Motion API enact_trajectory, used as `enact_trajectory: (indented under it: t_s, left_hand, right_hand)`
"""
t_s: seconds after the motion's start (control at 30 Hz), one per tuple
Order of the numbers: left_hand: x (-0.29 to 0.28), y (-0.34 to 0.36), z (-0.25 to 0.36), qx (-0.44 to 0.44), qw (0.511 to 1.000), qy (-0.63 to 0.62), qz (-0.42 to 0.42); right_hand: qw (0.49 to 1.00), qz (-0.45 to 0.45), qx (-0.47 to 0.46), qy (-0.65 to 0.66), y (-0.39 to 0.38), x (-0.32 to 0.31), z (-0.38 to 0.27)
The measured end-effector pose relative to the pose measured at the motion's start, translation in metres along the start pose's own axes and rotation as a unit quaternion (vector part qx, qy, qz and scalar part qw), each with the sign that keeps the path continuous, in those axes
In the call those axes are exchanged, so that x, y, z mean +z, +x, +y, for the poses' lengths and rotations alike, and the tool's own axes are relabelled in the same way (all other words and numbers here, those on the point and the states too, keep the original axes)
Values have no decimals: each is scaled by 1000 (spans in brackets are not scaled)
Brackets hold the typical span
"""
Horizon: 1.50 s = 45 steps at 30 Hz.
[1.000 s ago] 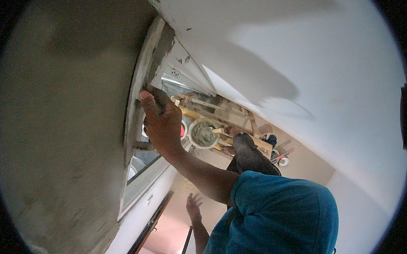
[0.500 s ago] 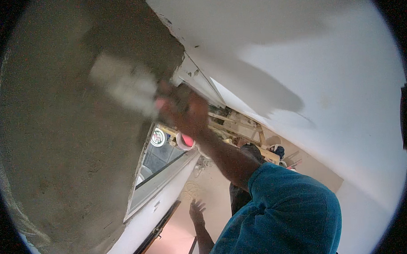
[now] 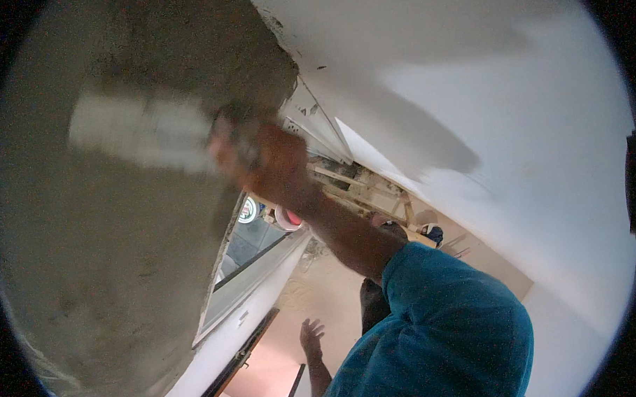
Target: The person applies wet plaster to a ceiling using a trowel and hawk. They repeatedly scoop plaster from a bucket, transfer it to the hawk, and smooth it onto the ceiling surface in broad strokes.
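Note:
A broad, pale rectangular plastering trowel [image 3: 140, 131], smeared by motion, lies against the grey-brown plastered wall surface [image 3: 124, 268]. My right hand [image 3: 268, 162] is closed round its handle, with the arm stretched up and to the left. Rough, dark mortar shows above the blade, and smoother mortar spreads below it. Lower down, my left hand [image 3: 312, 340] hangs away from the wall with its fingers apart and nothing in it.
Below the plaster is a white-framed opening [image 3: 254, 267], with a white tub [image 3: 248, 209] and a pink-red bucket [image 3: 288, 219] beyond. Wooden planks [image 3: 346, 192] lie along the white wall [image 3: 540, 142] at right. A dark-edged frame [image 3: 239, 355] stands at lower left.
My right hand has swept the trowel left and slightly up across the plaster, and the blade has turned closer to level. My left hand stays open, nearly in place.

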<state>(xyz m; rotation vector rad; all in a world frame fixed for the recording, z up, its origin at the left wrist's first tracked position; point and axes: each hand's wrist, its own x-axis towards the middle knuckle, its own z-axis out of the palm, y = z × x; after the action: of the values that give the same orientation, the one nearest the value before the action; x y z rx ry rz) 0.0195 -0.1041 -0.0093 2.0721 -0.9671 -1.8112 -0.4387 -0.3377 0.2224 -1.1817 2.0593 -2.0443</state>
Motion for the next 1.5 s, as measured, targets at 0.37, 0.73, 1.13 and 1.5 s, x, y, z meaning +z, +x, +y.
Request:
enact_trajectory:
  t_s: [0.37, 0.73, 1.13, 1.5]
  left_hand:
    - [8, 10, 12, 22, 1000, -11, -12]
    - [8, 9, -3, 2, 998, -61, -35]
    - [10, 4, -3, -22, 1000, 3, -6]
    - [4, 7, -13, 1, 996, -69, -59]
  right_hand:
    - [988, 143, -53, 16, 30, -40, 22]
    - [993, 92, 8, -75, 23, -40, 41]
    - [995, 56, 66, -55, -68, 0, 175]
    - [994, 72, 35, 69, -3, -42, 60]
